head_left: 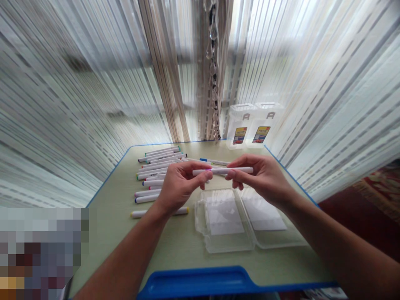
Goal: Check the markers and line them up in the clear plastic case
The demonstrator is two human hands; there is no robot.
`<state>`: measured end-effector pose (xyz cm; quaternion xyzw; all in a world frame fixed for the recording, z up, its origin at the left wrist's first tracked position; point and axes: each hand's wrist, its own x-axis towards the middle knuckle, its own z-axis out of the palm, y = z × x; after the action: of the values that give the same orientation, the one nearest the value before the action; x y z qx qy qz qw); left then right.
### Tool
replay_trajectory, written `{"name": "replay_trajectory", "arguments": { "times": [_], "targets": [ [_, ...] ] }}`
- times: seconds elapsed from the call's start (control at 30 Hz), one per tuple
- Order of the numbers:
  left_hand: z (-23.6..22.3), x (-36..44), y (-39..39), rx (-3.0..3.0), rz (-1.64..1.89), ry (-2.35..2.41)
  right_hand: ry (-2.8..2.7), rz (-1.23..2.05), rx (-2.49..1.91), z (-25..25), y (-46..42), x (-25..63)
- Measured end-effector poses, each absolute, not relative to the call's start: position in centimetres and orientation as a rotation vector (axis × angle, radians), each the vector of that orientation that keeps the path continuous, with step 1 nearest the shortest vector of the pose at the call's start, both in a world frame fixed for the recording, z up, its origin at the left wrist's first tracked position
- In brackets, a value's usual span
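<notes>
A white marker pen (pixel 220 171) with a thin purple band is held level above the table between both of my hands. My left hand (pixel 184 181) pinches its left part near the purple band. The fingers of my right hand (pixel 254 173) are closed round its right part. Just below, an open clear plastic case (pixel 231 245) lies flat with white paper sheets (pixel 225 216) in its halves. To the left, several white markers with coloured ends (pixel 153 171) lie in rough rows, and one with yellow ends (pixel 181 211) passes behind my left wrist.
Two clear plastic boxes (pixel 240 125) with yellow and blue labels stand at the table's back right corner. String curtains with a bead strand (pixel 213 66) hang behind. The pale green table (pixel 175 254) has a blue edge and a blue front tray (pixel 200 281).
</notes>
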<state>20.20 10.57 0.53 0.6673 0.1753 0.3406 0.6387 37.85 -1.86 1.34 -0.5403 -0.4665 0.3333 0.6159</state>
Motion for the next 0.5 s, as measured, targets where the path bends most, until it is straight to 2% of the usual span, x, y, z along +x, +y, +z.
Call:
{"name": "replay_trajectory", "arguments": {
  "times": [0.27, 0.5],
  "targets": [
    [0.54, 20.55, 9.96, 1.612, 0.68, 0.376, -1.368, 0.342, -1.506, 0.83, -1.88, 37.54],
    [0.52, 20.39, 9.78, 1.657, 0.628, 0.31, -1.351, 0.426, -1.498, 0.92, -2.01, 37.55]
  ]
}}
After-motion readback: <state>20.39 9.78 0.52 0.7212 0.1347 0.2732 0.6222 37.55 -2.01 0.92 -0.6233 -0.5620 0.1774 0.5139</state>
